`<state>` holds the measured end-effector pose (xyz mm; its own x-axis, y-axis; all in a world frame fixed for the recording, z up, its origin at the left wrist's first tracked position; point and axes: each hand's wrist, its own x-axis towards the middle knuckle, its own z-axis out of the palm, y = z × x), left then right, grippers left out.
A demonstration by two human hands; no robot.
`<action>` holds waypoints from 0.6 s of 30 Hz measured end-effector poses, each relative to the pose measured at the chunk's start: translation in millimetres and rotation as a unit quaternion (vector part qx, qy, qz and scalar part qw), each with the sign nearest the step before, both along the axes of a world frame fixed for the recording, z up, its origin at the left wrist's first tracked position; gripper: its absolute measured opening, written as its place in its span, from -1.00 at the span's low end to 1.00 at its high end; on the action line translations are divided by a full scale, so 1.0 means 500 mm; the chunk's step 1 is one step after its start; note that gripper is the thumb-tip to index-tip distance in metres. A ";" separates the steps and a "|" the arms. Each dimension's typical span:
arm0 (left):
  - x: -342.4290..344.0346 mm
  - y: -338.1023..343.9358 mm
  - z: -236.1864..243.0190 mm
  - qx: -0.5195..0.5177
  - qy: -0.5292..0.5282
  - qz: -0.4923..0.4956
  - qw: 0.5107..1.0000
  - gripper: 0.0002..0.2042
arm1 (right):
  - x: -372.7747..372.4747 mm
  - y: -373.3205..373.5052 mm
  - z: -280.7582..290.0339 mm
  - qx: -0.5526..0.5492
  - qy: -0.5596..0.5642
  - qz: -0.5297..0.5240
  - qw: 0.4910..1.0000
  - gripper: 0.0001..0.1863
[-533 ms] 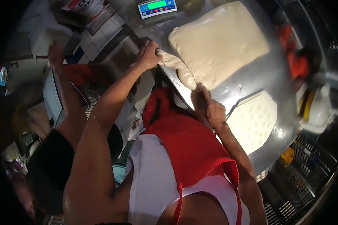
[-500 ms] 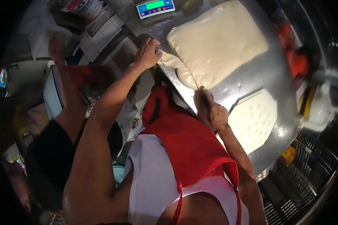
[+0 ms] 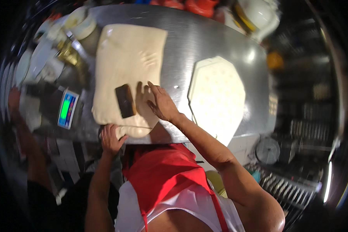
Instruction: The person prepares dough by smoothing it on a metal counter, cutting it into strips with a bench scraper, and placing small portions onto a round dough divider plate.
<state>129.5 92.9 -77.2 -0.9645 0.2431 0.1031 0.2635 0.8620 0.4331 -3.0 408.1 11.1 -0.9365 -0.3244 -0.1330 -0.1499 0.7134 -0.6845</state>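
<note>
A large pale slab of dough lies on the steel table. Along its near edge runs a cut strip of dough, parted from the slab by a dark line. My left hand grips the left end of this strip, fingers over the top and thumb at the near side. On the slab rests a dark, rectangular dough scraper with a brown edge, held by neither hand. Over the slab's right edge, my right hand is open with fingers spread, casting a shadow on the dough. Whether it touches the dough I cannot tell.
Right of the dough lies a pale dimpled board with cut corners. A digital scale stands at the left, with bowls behind it. Another person's arm shows at the far left. A white jug-like container stands at the back right.
The view has turned, so the slab now lies straight ahead. My right hand has let go of the scraper, now lying on the slab, and opened. My left hand stays at the strip's end.
</note>
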 end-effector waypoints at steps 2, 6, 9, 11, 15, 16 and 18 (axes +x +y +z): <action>-0.007 0.013 -0.008 -0.001 0.019 -0.012 1.000 -0.26 | 0.051 0.108 -0.065 0.189 0.079 -0.053 0.977 -0.05; 0.004 0.019 -0.010 -0.049 -0.013 0.003 0.999 -0.26 | 0.129 0.254 -0.123 0.350 0.111 -0.133 0.920 -0.03; 0.001 0.019 -0.017 -0.058 -0.007 -0.007 0.998 -0.25 | 0.156 0.323 -0.182 0.264 0.137 -0.196 0.935 -0.15; -0.002 0.015 -0.008 -0.062 -0.029 0.006 0.998 -0.27 | 0.138 0.316 -0.174 0.252 0.159 -0.176 0.938 -0.23; 0.004 0.004 0.031 -0.075 -0.039 0.033 0.996 -0.28 | 0.073 0.313 -0.183 0.254 0.207 -0.173 0.929 -0.26; -0.002 0.003 0.034 -0.066 -0.080 0.038 0.994 -0.27 | 0.066 0.324 -0.194 0.274 0.209 -0.179 0.921 -0.26; -0.016 0.039 0.056 -0.064 -0.111 0.032 0.991 -0.31 | 0.065 0.377 -0.173 0.185 0.191 -0.216 0.939 -0.27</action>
<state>121.4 112.3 -49.3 -0.9740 0.1776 -0.1404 0.1168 0.9254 0.3606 29.3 596.6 -75.6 -0.9724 0.0993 0.2113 0.0239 0.9427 -0.3328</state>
